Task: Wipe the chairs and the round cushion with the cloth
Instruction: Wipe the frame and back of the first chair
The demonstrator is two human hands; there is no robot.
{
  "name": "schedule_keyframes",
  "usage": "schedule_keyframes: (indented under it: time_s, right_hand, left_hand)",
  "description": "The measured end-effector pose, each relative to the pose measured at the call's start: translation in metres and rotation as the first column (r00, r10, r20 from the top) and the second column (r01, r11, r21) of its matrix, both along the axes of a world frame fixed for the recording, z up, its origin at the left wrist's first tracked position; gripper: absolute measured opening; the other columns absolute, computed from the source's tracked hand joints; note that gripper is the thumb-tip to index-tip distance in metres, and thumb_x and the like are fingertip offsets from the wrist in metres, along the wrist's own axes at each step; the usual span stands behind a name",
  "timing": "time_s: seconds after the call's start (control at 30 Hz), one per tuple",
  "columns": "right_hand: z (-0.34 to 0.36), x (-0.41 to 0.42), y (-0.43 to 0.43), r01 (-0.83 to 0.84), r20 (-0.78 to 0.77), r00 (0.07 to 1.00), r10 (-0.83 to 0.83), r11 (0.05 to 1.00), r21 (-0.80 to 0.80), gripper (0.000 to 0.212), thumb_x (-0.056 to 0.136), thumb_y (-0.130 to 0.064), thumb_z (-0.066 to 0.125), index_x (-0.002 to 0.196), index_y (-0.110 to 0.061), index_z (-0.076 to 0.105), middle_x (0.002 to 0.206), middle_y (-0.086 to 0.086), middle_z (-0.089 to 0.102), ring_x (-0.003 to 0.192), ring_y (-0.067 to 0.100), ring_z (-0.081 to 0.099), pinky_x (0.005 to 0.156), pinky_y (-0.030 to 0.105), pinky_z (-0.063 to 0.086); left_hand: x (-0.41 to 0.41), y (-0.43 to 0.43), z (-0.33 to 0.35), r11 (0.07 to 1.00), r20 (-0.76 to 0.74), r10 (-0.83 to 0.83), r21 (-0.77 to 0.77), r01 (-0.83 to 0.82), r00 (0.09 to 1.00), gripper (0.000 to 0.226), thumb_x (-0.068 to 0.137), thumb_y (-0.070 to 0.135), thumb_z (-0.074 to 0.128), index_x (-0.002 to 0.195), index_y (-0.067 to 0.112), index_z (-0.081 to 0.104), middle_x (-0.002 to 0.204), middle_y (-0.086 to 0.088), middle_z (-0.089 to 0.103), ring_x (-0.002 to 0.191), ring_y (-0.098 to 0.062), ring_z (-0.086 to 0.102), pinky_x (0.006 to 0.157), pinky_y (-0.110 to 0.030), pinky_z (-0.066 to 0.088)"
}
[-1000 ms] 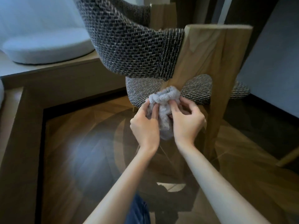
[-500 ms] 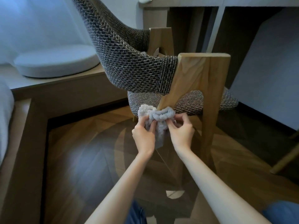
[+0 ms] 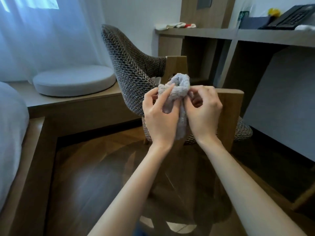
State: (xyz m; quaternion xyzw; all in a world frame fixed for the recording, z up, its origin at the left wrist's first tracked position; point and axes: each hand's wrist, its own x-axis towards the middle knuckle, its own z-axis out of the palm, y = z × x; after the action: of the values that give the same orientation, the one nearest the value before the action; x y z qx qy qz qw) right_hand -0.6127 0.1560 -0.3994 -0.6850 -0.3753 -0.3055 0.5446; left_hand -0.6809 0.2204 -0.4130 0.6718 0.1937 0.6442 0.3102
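Observation:
A fluffy grey cloth [image 3: 179, 92] is bunched up between both hands, in front of the chair. My left hand [image 3: 160, 118] pinches its left side with thumb and fingers. My right hand [image 3: 202, 114] grips its right side, fingers curled. The chair [image 3: 133, 72] has a dark woven back and seat on a wooden frame, whose near post [image 3: 231, 106] stands just behind my right hand. The round white cushion [image 3: 73, 80] lies on a low wooden platform to the left of the chair.
A wooden desk [image 3: 238, 36] stands behind the chair at the right, with a black telephone [image 3: 293, 17] and small items on it. The edge of a white bed [image 3: 10, 125] is at the far left. A sheer curtain hangs behind the cushion. The floor is dark wood parquet.
The view has tilted upward, so the desk top and curtain show now. Both hands have lifted the cloth from seat level up beside the top of the chair's wooden post.

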Motion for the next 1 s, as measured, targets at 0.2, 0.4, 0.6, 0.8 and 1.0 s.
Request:
schedule_keyframes:
  time_s: [0.2,0.4,0.6,0.8,1.0]
  right_hand:
    - [-0.030,0.000,-0.003,0.052,0.170,0.985,-0.021,0.983,-0.178,0.039,0.085,-0.027,0.067,0.119,-0.007,0.062,0.124,0.011,0.053,0.112,0.019,0.054,0.091,0.017,0.042]
    - [-0.055,-0.003,-0.009,-0.014,0.193,0.979,0.064,0.968,-0.251,0.043,0.080,-0.017,0.075,0.119,-0.007,0.060,0.123,0.013,0.055,0.107,0.023,0.059,0.087,0.024,0.048]
    - [-0.042,-0.019,-0.008,-0.146,0.205,0.960,0.191,0.966,-0.213,0.035,0.077,-0.005,0.076,0.111,-0.005,0.066,0.111,0.011,0.064,0.104,0.015,0.059,0.090,0.022,0.051]
    - [0.016,-0.013,0.022,-0.099,0.218,0.965,0.144,0.974,-0.205,0.041,0.086,-0.015,0.069,0.125,-0.013,0.062,0.114,0.006,0.061,0.106,0.012,0.055,0.092,0.020,0.045]
    - [-0.035,-0.019,0.025,-0.025,0.303,0.947,0.105,0.967,-0.255,0.025,0.080,-0.004,0.072,0.105,-0.003,0.071,0.103,0.014,0.068,0.095,0.028,0.065,0.083,0.036,0.054]
  left_hand:
    - [0.006,0.013,-0.026,0.993,-0.003,0.067,0.093,-0.066,0.998,0.026,0.078,0.003,0.070,0.102,0.008,0.073,0.111,-0.012,0.062,0.102,-0.024,0.060,0.089,-0.034,0.050]
    - [-0.003,0.017,-0.056,0.999,-0.064,-0.046,-0.001,0.046,0.997,0.028,0.079,-0.003,0.068,0.106,0.004,0.070,0.112,-0.010,0.062,0.105,-0.021,0.059,0.091,-0.029,0.050]
    - [-0.028,0.016,-0.044,0.995,-0.042,-0.077,-0.067,0.074,0.996,0.031,0.077,-0.012,0.067,0.104,0.003,0.070,0.106,-0.003,0.060,0.100,-0.005,0.055,0.087,-0.011,0.045]
    - [-0.031,0.056,0.014,0.998,0.066,-0.020,0.062,0.016,0.998,0.029,0.082,0.003,0.070,0.109,0.011,0.069,0.107,-0.002,0.059,0.103,0.000,0.053,0.090,-0.015,0.045]
    - [-0.034,0.066,-0.035,0.995,-0.069,-0.089,-0.044,0.086,0.994,0.036,0.079,-0.005,0.069,0.114,0.004,0.067,0.104,0.001,0.059,0.093,0.006,0.057,0.079,-0.008,0.044]
